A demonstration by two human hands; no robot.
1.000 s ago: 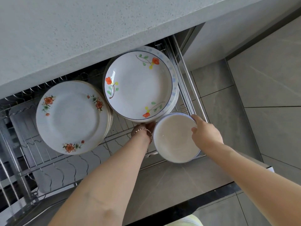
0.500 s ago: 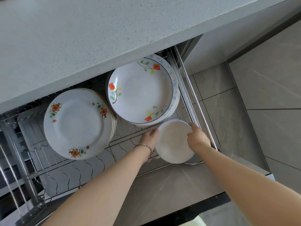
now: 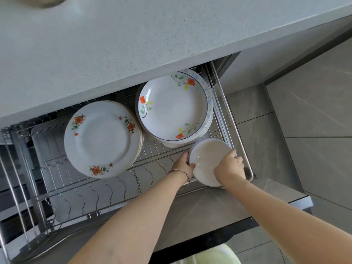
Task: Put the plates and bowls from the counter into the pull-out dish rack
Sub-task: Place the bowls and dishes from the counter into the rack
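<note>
I can't read any text here: no labels, brands, numbers or signs on anything in my head view.

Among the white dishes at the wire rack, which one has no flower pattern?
The plain white bowl held between the left hand and right hand; the flat plates and the deep blue-rimmed plates carry orange flowers.
</note>
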